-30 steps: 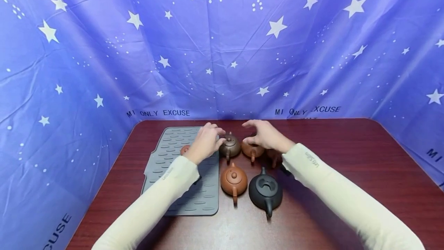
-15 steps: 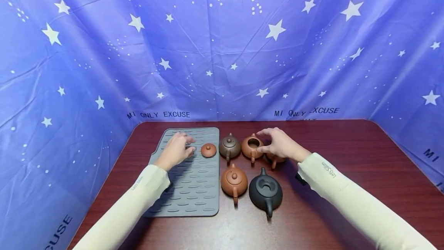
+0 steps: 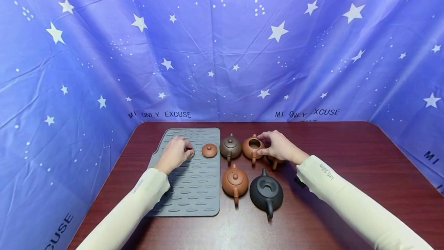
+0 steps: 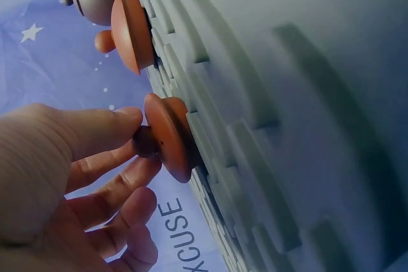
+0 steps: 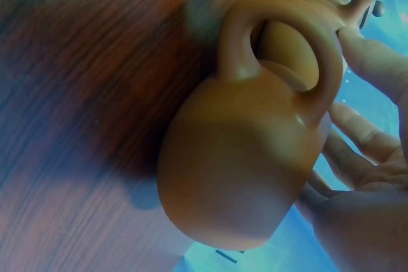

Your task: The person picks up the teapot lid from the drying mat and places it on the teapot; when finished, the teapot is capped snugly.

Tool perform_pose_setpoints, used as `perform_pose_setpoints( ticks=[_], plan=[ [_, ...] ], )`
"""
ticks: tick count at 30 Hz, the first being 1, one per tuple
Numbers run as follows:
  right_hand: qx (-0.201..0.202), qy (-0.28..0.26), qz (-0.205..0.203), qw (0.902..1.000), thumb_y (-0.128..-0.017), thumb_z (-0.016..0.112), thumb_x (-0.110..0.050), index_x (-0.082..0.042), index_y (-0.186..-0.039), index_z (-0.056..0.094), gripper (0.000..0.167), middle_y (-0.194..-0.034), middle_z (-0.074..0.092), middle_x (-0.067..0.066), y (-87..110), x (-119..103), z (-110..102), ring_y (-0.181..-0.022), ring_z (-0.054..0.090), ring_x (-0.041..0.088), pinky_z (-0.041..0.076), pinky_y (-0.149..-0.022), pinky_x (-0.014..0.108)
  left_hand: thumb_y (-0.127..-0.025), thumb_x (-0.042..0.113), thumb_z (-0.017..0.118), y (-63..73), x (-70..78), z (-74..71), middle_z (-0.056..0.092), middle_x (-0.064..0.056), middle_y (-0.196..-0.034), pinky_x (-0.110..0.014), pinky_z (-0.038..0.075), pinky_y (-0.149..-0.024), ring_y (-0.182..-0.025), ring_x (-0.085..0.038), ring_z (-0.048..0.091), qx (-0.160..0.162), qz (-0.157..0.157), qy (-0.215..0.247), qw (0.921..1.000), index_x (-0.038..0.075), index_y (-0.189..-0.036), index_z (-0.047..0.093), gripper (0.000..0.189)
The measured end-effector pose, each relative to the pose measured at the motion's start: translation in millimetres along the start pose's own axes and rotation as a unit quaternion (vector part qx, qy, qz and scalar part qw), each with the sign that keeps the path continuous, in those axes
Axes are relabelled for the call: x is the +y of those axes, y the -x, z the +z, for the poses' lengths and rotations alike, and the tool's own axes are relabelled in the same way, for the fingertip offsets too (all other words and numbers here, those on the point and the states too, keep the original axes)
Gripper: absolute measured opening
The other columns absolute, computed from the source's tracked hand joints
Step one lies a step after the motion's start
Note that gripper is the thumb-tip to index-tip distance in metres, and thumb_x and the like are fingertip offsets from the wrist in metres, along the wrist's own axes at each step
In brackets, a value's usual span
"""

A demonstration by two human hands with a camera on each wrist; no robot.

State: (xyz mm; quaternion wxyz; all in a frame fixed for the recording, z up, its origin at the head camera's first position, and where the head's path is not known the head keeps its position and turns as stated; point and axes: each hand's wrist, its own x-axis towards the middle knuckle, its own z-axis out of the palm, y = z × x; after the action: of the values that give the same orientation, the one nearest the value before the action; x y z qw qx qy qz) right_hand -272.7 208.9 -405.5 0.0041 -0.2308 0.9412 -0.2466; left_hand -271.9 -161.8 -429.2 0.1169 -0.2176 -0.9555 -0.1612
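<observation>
On the grey drying mat (image 3: 194, 196), my left hand (image 3: 174, 154) pinches the dark knob of an orange-brown teapot lid (image 4: 171, 135), seen in the left wrist view; the head view mostly hides this lid. Another orange-brown lid (image 3: 209, 151) lies on the mat to its right. My right hand (image 3: 280, 148) holds the side of a lidless brown teapot (image 3: 249, 153), thumb near its handle and fingers at the far side. Under that hand stands a further teapot (image 5: 223, 170), partly hidden in the head view, large in the right wrist view.
A dark brown lidded teapot (image 3: 230, 149) stands between the mat and the lidless one. Nearer stand an orange-brown lidded teapot (image 3: 234, 183) and a black teapot (image 3: 266, 196). The reddish wooden table (image 3: 347, 173) ends at a blue starry curtain (image 3: 222, 49).
My left hand has moved left from beside the dark brown teapot to the lid on the mat and now pinches its knob. The right hand has shifted slightly right and lowered onto the lidless teapot.
</observation>
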Motion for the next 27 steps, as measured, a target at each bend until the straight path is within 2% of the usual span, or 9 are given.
perform_pose_setpoints(
  ticks=[2,5,11,15,17,20,24,27],
  plan=[
    [0.0,0.0,0.001,1.0,-0.077,0.079,-0.022,-0.003,-0.12,0.062,0.05,-0.107,0.066,0.01,0.1,0,0,-0.105,0.051,0.035,0.037,-0.092,0.049,-0.082,0.015,0.074,0.6,0.2,0.0,0.063,0.001,-0.08,-0.042,0.045,-0.086,-0.085,-0.023,0.053,0.003,-0.008,-0.002,1.0,0.014,-0.077,0.072,0.005],
    [0.0,0.004,0.002,1.0,-0.078,0.079,-0.022,-0.002,-0.12,0.062,0.05,-0.109,0.065,0.01,0.2,0,0,-0.106,0.051,0.035,0.037,-0.092,0.049,-0.082,0.017,0.074,2.4,-0.3,-0.5,0.063,0.0,-0.081,-0.04,0.046,-0.077,-0.085,-0.023,0.052,0.003,-0.015,0.001,0.9999,0.014,-0.077,0.071,0.006],
    [-0.003,0.006,-0.002,1.0,-0.077,0.079,-0.019,0.0,-0.12,0.061,0.051,-0.11,0.065,0.013,2.2,1,0,-0.105,0.051,0.037,0.038,-0.091,0.048,-0.083,0.013,0.072,7.0,-1.8,-0.8,0.063,-0.001,-0.084,-0.039,0.046,-0.079,-0.087,-0.023,0.054,-0.001,-0.022,0.011,0.9997,0.012,-0.079,0.07,0.005],
    [0.005,0.013,-0.008,0.9999,-0.075,0.08,-0.018,0.0,-0.118,0.062,0.05,-0.107,0.066,0.012,3.1,3,1,-0.103,0.052,0.036,0.039,-0.089,0.048,-0.085,0.009,0.07,7.0,-0.1,-1.8,0.054,0.001,-0.072,-0.036,0.042,-0.073,-0.078,-0.021,0.048,0.0,-0.019,0.009,0.9998,0.015,-0.066,0.058,0.023],
    [0.01,0.018,-0.011,0.9997,-0.075,0.081,-0.017,0.001,-0.116,0.063,0.049,-0.106,0.066,0.012,3.2,3,1,-0.102,0.052,0.036,0.039,-0.089,0.049,-0.085,0.008,0.07,4.8,3.7,-4.0,0.049,0.001,-0.066,-0.036,0.037,-0.069,-0.073,-0.021,0.043,0.006,-0.007,0.007,0.9999,0.015,-0.061,0.052,0.031],
    [0.012,0.02,-0.011,0.9997,-0.074,0.081,-0.017,0.0,-0.116,0.064,0.048,-0.107,0.066,0.011,3.5,2,0,-0.103,0.051,0.036,0.039,-0.09,0.049,-0.084,0.01,0.071,-2.3,16.0,-9.1,0.051,0.004,-0.065,-0.035,0.038,-0.073,-0.069,-0.019,0.044,0.025,0.025,0.01,0.9993,0.016,-0.062,0.055,0.028],
    [0.007,0.017,0.0,0.9998,-0.075,0.081,-0.019,-0.002,-0.116,0.064,0.048,-0.11,0.065,0.01,2.8,0,-2,-0.106,0.049,0.035,0.039,-0.091,0.048,-0.083,0.014,0.073,-16.3,42.0,-14.9,0.062,0.006,-0.075,-0.033,0.041,-0.078,-0.073,-0.015,0.05,0.041,0.066,0.022,0.9968,0.015,-0.075,0.067,0.01],
    [0.004,0.007,0.003,1.0,-0.075,0.081,-0.019,-0.002,-0.115,0.063,0.047,-0.11,0.065,0.009,1.6,-1,-3,-0.106,0.048,0.034,0.04,-0.09,0.046,-0.084,0.016,0.072,-29.5,64.2,-15.5,0.064,0.008,-0.08,-0.03,0.04,-0.071,-0.075,-0.014,0.047,0.039,0.089,0.032,0.9947,0.016,-0.08,0.069,0.005]
  ],
)
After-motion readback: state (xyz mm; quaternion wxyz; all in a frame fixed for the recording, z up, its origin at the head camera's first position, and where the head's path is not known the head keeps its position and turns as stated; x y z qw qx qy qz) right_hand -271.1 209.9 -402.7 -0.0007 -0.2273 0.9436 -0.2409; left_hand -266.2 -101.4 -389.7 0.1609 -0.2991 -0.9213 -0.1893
